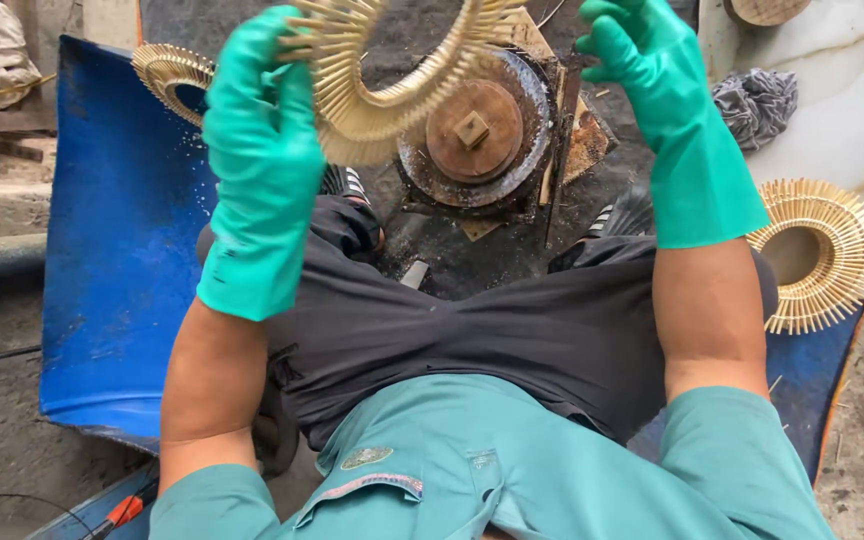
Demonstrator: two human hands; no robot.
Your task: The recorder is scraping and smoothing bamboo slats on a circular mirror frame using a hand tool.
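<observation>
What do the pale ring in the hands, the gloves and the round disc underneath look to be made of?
The ring looks like thin bamboo or wood sticks: pale, matte, fanned like spokes. The gloves on the left hand and right hand look like rubber: smooth, green, faintly shiny. The disc looks like rusted metal, brown and rough.

Teal rubber gloves, teal shirt (short-sleeved), black trousers.

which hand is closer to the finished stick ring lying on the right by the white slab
Right. The right hand is raised above and left of that ring, apart from it; the left hand is far across, gripping the curved stick strip.
</observation>
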